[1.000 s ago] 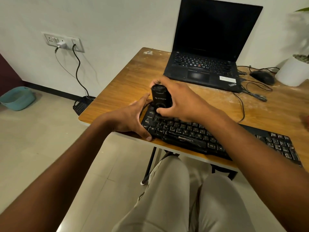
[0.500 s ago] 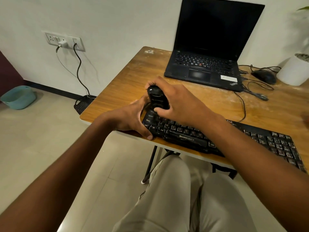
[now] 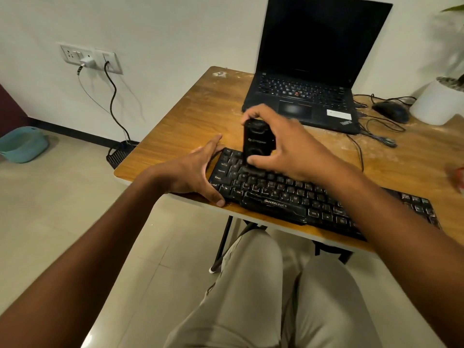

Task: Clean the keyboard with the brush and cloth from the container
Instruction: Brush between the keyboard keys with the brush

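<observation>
Brush (image 3: 258, 143) upright between right hand (image 3: 288, 151) fingers (image 3: 251, 113), on keyboard (image 3: 288, 194)

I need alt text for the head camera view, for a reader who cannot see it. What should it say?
A person's right hand holds a black brush upright on the left end of a black keyboard, while the left hand steadies the keyboard's left edge. The keyboard lies at the near edge of a wooden table, with an open laptop behind it.
</observation>
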The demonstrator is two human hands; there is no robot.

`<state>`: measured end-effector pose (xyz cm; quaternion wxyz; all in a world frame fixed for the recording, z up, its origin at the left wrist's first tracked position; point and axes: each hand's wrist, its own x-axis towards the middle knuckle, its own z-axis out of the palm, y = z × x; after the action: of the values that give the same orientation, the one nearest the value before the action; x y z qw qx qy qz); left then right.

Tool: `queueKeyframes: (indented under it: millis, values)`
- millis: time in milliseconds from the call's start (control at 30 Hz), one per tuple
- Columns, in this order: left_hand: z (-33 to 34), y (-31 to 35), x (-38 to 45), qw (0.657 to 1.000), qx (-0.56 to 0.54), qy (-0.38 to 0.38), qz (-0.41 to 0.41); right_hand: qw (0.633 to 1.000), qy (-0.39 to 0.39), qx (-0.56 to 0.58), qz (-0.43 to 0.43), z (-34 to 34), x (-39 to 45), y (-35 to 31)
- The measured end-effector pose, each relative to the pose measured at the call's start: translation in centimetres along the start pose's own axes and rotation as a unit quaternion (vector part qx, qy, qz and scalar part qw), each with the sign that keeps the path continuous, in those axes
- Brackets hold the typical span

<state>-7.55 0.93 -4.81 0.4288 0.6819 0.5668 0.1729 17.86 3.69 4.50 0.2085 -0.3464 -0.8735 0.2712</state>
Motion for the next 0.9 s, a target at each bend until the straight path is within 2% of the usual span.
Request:
queueKeyframes:
  millis: [67,133,333,567,667,800,900]
  values:
    - [0.0,-0.1,0.1,1.000,-0.003,-0.001,0.003,0.999,0.010,0.043,-0.016,1.9,0.7,-0.3]
    - [-0.1,-0.2,0.1,1.000,-0.007,-0.002,0.006,0.999,-0.013,0.043,-0.023,2.9,0.9,0.2]
    - [-0.2,0.0,0.0,1.000,0.003,-0.001,-0.008,0.987,-0.115,-0.101,0.041,-1.5,0.3,0.9]
    - [-0.2,-0.1,0.1,1.000,-0.013,-0.004,0.003,0.999,-0.023,0.046,-0.007,2.7,1.8,-0.1]
    - [-0.2,0.0,0.0,1.000,-0.009,-0.004,-0.007,0.999,-0.038,0.008,0.015,1.6,0.5,0.8]
    - [-0.2,0.3,-0.2,1.000,-0.003,-0.005,-0.010,0.991,-0.101,-0.070,0.060,-1.6,-0.9,1.3]
    - [-0.1,0.3,-0.2,1.000,-0.004,-0.003,-0.012,0.996,-0.060,-0.051,0.041,-1.4,-0.1,0.5]
